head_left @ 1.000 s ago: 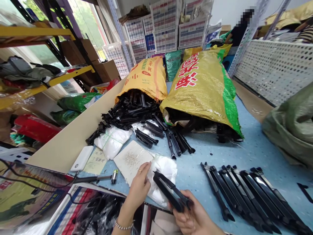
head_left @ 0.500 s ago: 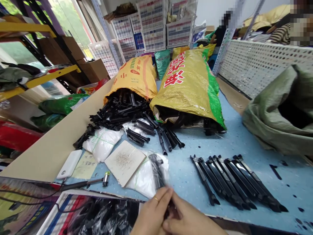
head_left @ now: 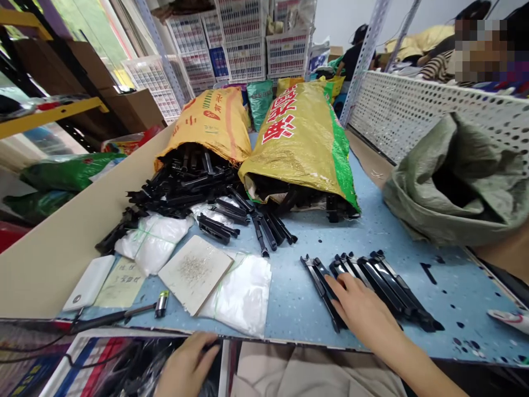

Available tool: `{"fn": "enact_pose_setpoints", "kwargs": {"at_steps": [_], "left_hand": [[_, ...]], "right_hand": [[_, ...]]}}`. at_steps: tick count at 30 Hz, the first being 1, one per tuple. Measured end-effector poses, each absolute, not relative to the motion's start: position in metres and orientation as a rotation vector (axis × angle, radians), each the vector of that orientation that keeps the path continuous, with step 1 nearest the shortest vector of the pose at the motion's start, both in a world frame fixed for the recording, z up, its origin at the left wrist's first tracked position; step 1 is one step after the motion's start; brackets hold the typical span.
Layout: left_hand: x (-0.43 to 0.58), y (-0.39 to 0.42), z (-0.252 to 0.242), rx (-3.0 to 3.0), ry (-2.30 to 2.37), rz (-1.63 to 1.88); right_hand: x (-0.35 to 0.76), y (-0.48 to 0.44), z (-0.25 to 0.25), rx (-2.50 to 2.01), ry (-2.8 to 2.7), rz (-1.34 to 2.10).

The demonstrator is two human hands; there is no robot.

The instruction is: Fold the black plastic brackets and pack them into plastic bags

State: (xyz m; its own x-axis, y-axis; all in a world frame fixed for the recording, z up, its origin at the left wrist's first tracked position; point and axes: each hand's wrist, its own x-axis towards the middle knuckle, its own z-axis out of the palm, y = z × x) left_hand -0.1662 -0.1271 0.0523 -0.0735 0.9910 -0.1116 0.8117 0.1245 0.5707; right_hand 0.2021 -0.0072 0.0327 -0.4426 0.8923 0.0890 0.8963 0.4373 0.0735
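My right hand [head_left: 363, 306] lies over the left part of a row of long black plastic parts [head_left: 384, 286] on the blue tabletop. Its thumb and fingertips are closed about one black part [head_left: 324, 275] near the row's left end. At the front edge of the table, my left hand [head_left: 185, 361] hangs over a crate [head_left: 78, 364] of black parts in clear bags. Its thumb and fingers are apart, and I see nothing between them. A stack of clear plastic bags [head_left: 243, 298] lies between the hands, partly under a square pale tile [head_left: 196, 270].
An orange sack [head_left: 210, 121] and a yellow-green sack [head_left: 297, 149] spill black parts at the back. A grey-green sack [head_left: 454, 187] gapes at right. A screwdriver-like tool [head_left: 136, 311] and a white power bank [head_left: 88, 284] lie at left. Other people sit beyond the perforated panel [head_left: 438, 105].
Both hands held a bagged black part together; now they are separated. My left hand moved left over the crate, my right hand went right onto the row. The view shifted right.
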Motion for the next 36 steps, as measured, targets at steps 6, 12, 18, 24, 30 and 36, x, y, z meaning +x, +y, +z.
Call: {"fn": "enact_pose_setpoints", "kwargs": {"at_steps": [6,12,18,24,30,36], "left_hand": [[-0.085,-0.055,0.029,1.882,2.066,0.73],[-0.117,-0.036,0.028,1.257,1.767,0.895],[-0.122,-0.036,0.032,1.093,1.7,0.939],[-0.117,-0.034,0.025,1.024,1.757,1.006],[-0.125,-0.039,0.031,0.886,1.637,1.067],[-0.116,-0.046,0.041,0.951,1.69,1.212]], "right_hand": [[0.206,-0.015,0.016,-1.625,-2.576,-0.133],[0.198,-0.006,0.023,-1.592,-2.015,0.981],[0.129,-0.007,0.051,-1.03,-1.079,2.023],[0.077,-0.002,0.042,-0.847,-0.757,2.303],[0.066,0.002,0.034,-0.924,-0.699,2.253],[0.061,-0.004,0.034,-0.85,-0.638,2.311]]}}
